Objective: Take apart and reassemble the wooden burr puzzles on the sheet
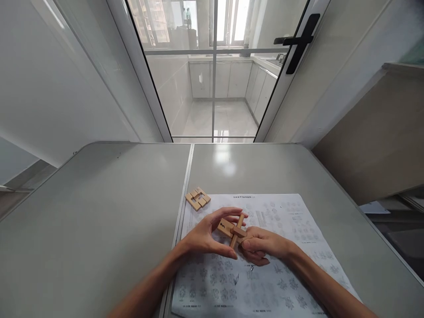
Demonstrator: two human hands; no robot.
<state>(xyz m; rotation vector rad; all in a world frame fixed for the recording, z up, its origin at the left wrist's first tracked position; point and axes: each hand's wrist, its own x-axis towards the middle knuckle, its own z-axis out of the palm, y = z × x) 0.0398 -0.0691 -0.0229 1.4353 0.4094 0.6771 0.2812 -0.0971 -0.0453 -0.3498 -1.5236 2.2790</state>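
A small wooden interlocking puzzle (237,231), several light-brown bars crossed together, is held between my hands just above a printed sheet. One flat bar of it carries a dark squiggly mark and points toward my left palm. My left hand (212,232) curves around the puzzle, fingers at the upper end of the crossing stick and thumb near its lower end. Some left fingers are hidden behind the wood. My right hand (261,245) pinches the puzzle's right end between thumb and curled fingers. Behind my left hand, a flat group of wooden pieces (198,198) lies on the table.
The printed sheet (274,282), covered in small puzzle drawings, lies under my hands on the grey table (99,229). A metal seam (186,176) runs along the table left of the sheet. Beyond the far edge stands a glass door with a black handle (300,42).
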